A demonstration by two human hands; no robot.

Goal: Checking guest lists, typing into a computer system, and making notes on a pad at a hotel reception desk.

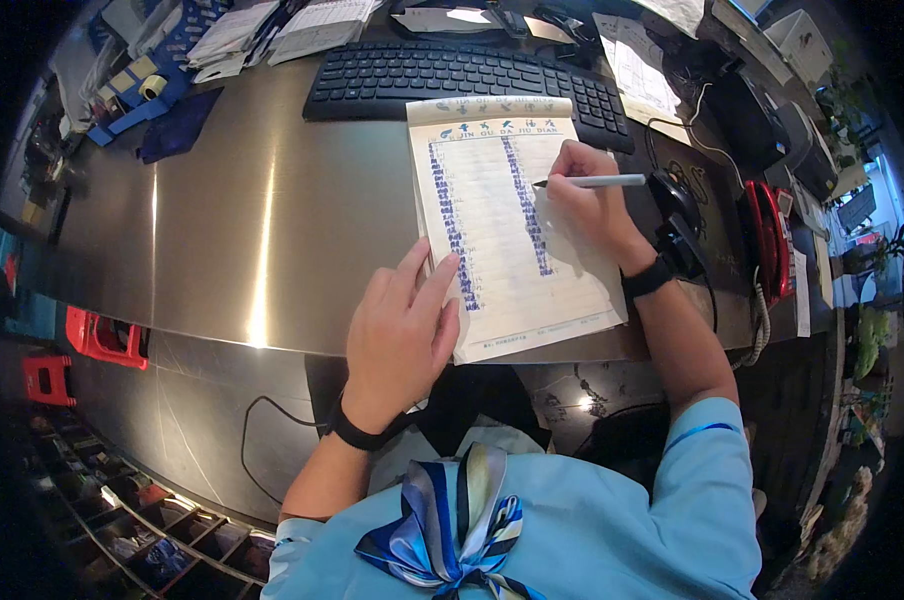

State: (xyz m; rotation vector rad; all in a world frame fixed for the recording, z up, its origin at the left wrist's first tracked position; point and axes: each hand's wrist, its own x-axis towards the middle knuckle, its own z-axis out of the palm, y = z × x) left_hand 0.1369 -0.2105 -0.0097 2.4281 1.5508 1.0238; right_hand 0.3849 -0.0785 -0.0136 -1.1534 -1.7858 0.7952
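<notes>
A lined paper pad [489, 225] with a printed heading lies on the metal desk, its top edge overlapping the keyboard. Two columns of handwritten entries, many of them inked over in blue, run down its page. In my right hand [590, 191] is a slim pen [605, 181] with a pale barrel, its dark tip at the right-hand column. My left hand [407, 315] rests on the pad's left edge with fingers spread, holding nothing. Each wrist wears a black band.
Behind the pad sits a black computer keyboard [467, 75]. A black mouse [674, 201] and a red telephone [768, 240] with a coiled cord are to the right. Paper stacks [234, 34] and a blue organizer [140, 101] stand at the back left. Red stools [106, 337] are beyond the desk's front edge.
</notes>
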